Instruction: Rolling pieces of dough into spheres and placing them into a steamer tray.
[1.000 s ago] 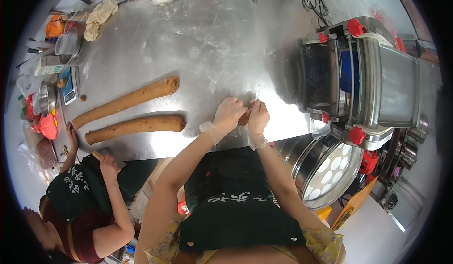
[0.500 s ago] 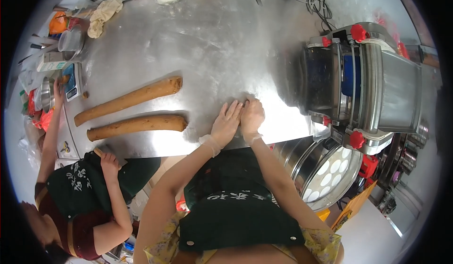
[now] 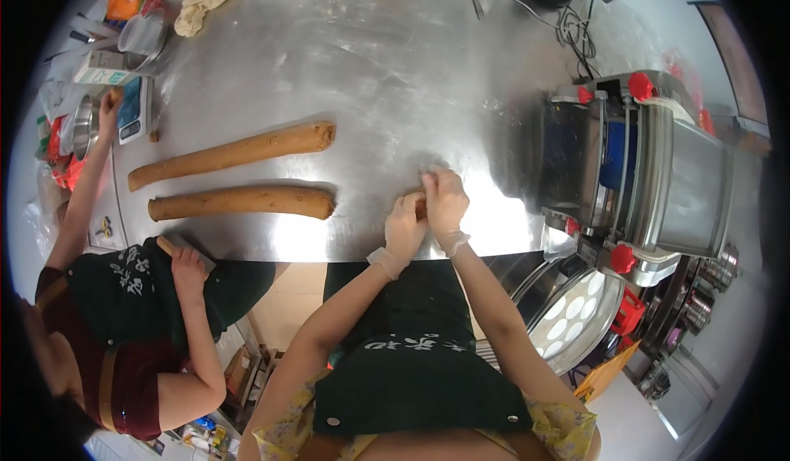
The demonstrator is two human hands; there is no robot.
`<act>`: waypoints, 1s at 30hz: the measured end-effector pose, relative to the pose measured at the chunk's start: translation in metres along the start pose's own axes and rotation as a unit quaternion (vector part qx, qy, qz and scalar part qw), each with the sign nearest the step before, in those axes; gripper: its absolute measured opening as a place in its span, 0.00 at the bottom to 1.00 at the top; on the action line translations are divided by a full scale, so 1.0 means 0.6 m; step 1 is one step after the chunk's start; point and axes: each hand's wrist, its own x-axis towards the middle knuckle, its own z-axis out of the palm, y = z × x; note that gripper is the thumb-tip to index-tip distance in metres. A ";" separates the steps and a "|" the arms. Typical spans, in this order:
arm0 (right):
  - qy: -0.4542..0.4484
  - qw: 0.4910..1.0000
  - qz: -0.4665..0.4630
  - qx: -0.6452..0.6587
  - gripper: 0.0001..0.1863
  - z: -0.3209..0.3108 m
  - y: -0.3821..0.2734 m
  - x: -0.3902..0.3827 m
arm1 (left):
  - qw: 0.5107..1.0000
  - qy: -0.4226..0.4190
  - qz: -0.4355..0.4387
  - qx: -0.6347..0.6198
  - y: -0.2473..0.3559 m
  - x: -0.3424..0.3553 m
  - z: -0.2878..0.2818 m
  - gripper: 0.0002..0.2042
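Note:
Both of my hands wear thin clear gloves and meet over the steel table [image 3: 395, 74], close to its front edge. My left hand [image 3: 405, 229] is closed, its fingers curled against a small piece of brown dough [image 3: 421, 206]. From the other side my right hand [image 3: 447, 207] grips the same piece, thumb and fingers bent over it. Most of the piece is hidden by my fingers. To the left lie two long brown dough logs, the farther log [image 3: 239, 155] slightly slanted and the nearer log [image 3: 243, 203] almost parallel to the edge.
At left a co-worker's hand [image 3: 109, 111] holds a brown piece by a scale [image 3: 134, 111]; their other hand [image 3: 189, 267] grips a scraper [image 3: 171, 247]. A roller machine [image 3: 634, 173] stands at right, above a round tray of white discs [image 3: 576, 313]. A cloth [image 3: 207, 2] lies far left.
My hands have gone from lying flat together to curled fingers, and brown dough now shows between them. The whole view has shifted slightly. The co-worker's hand has lifted a little from the scale.

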 end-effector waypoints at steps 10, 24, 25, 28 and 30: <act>-0.068 0.966 -0.204 -0.146 0.20 0.043 0.030 0.068 | 0.976 0.020 0.185 0.110 -0.005 0.023 -0.006 0.17; -0.047 0.990 -0.081 -0.101 0.20 0.030 0.019 0.055 | 0.992 -0.099 0.054 0.051 -0.005 0.049 -0.034 0.10; -0.026 0.995 -0.069 -0.061 0.20 0.013 0.007 0.040 | 0.989 -0.122 0.071 0.041 -0.006 0.051 -0.036 0.13; 0.023 0.990 -0.087 -0.109 0.18 0.003 0.019 0.010 | 0.978 -0.173 0.085 0.076 0.005 0.056 -0.021 0.15; 0.042 0.993 -0.080 -0.072 0.17 0.013 0.044 0.025 | 0.985 -0.154 0.050 0.066 0.029 0.049 -0.019 0.13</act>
